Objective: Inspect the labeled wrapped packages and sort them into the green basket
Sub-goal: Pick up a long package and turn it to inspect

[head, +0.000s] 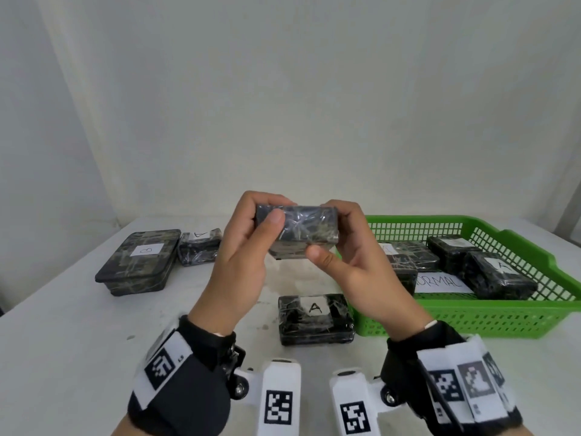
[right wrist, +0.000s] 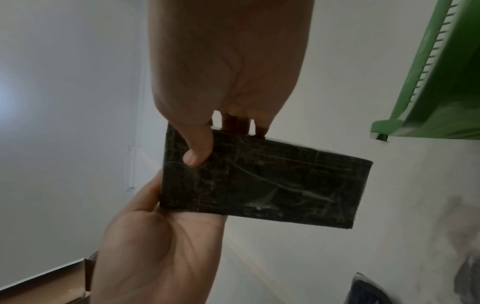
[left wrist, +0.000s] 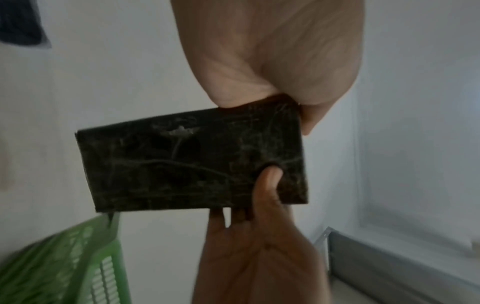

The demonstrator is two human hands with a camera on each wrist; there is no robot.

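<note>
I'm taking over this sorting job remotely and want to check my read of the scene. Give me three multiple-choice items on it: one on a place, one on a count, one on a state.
1. Where does the package marked B lie?
A. in the green basket
B. on the table, at the left
C. in the hands

2. How many packages lie on the table outside the green basket?
A. one
B. three
C. five

3. How is the held package gripped?
A. by both hands
B. by the left hand only
C. by neither hand

Key: 1 B, it sits left of the hands. 2 B, two at the left, one near the front. 3 A, the left hand and right hand each pinch one end.
</note>
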